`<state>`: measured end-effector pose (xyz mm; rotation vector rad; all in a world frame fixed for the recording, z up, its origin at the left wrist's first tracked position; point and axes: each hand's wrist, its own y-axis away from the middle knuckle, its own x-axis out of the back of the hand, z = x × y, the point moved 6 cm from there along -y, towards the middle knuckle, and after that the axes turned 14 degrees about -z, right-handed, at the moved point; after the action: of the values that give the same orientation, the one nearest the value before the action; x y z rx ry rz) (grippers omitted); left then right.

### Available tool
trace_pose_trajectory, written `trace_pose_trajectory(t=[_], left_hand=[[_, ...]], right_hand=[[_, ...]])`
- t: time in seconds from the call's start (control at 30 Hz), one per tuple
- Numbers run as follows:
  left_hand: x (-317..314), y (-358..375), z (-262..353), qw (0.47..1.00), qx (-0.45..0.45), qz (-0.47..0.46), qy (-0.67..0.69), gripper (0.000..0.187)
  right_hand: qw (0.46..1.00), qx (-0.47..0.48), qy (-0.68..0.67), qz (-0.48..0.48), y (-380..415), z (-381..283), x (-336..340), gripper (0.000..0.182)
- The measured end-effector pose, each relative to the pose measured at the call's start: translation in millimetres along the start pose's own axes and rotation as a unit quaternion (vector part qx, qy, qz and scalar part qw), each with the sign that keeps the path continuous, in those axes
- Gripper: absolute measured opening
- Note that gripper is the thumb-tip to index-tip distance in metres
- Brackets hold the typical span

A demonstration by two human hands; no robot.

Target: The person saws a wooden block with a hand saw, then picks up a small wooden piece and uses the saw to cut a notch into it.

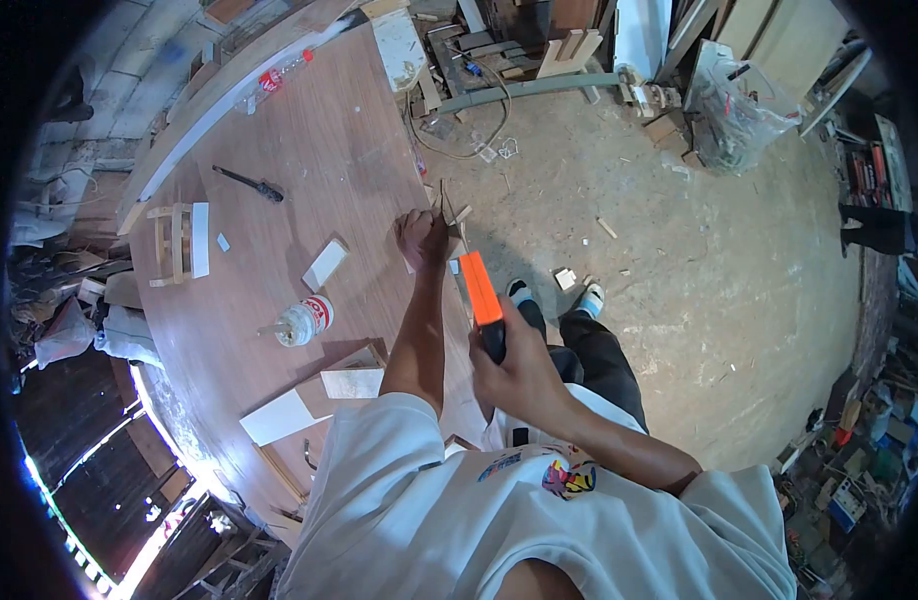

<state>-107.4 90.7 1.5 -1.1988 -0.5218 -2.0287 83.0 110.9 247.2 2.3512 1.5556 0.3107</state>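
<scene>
My right hand (522, 370) is wrapped around the black grip of an orange-and-black tool (481, 288), whose exact kind I cannot make out. The tool's orange end points away from me, beside the table edge. My left hand (422, 238) is closed at that same edge, its fingers curled down. Thin wooden strips (460, 215) stick out just past it; what lies inside its fingers is hidden. On the tabletop to the left are a small white block (325, 264) and a clear bottle with a red-and-white label (305, 321).
The wooden table (319, 150) carries a black tool (248, 184), a slatted wooden piece (182, 245), a red-labelled bottle (271, 80) and white-faced boards (284, 418). Wood scraps litter the floor (699, 300). A filled plastic bag (744, 115) stands at the back right.
</scene>
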Motion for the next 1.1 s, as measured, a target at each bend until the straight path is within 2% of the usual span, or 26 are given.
trace_pose_trajectory(t=[0.03,0.1,0.17,0.3,0.37,0.43,0.5,0.57,0.6,0.7,0.8,0.93,1.0,1.1], left_hand=[[1,-1,1,1.000,0.000,-0.001,0.000,0.021],[3,1,4,0.999,-0.038,-0.007,0.018,0.022],[2,2,2,0.999,-0.028,-0.008,0.014,0.022],[-1,2,0,0.999,-0.034,0.012,0.020,0.022],[-4,2,-3,0.999,-0.026,0.013,0.022,0.022],[-2,2,1,0.999,-0.023,0.016,0.023,0.022],[5,1,8,0.999,-0.008,0.012,-0.034,0.021],[2,-2,5,0.997,-0.025,0.019,-0.066,0.020],[-2,2,6,0.994,-0.042,0.023,-0.095,0.020],[-13,2,-5,0.996,-0.044,0.030,-0.067,0.020],[2,4,4,0.997,-0.043,0.056,-0.026,0.019],[10,3,15,0.998,-0.026,0.048,-0.043,0.018],[5,2,9,0.997,-0.028,0.047,-0.053,0.017],[-11,0,-9,0.999,-0.009,0.002,-0.053,0.017]], right_hand=[[0.999,-0.030,-0.025,-0.021,1,0,-3,0.021],[0.999,-0.020,-0.027,-0.023,-14,0,-13,0.027],[0.996,0.004,-0.045,-0.074,-31,-6,-41,0.032],[0.999,0.003,-0.001,-0.051,-26,-12,-33,0.040],[0.999,-0.018,-0.035,-0.021,-10,-15,-1,0.029],[0.999,0.009,-0.040,-0.010,2,-23,11,0.023],[0.998,-0.030,-0.044,-0.017,7,-26,14,0.017],[1.000,0.003,-0.007,0.019,-25,14,12,0.011],[0.999,0.009,0.015,0.034,-44,38,11,0.010],[0.999,0.009,-0.005,0.052,-78,48,8,0.010],[0.997,-0.005,-0.031,0.074,-49,4,16,0.011],[0.996,-0.032,-0.058,0.053,-48,39,12,0.011],[0.997,0.015,-0.007,0.077,-82,69,11,0.011],[0.995,0.031,0.006,0.092,-80,60,8,0.013]])
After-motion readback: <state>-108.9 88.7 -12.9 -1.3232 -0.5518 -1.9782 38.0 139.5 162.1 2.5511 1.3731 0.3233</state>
